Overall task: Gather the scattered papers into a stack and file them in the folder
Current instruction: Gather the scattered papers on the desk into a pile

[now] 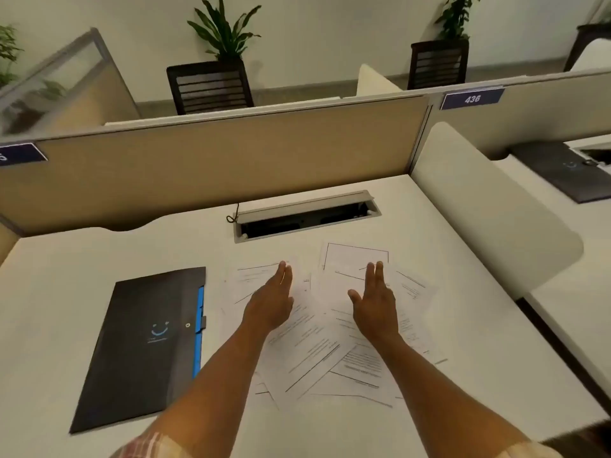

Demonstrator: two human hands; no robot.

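- Now the papers lie scattered on the table, directly under and between both hands; neither hand is nearer.
- Left hand and right hand are flat and spread, each grip apart and holding nothing.
- Closed folder lies just left of the papers, long axis running near to far.
- Hard to tell: whether the palms touch the sheets, and how many sheets there are.

Black folder (blue tabs), white papers
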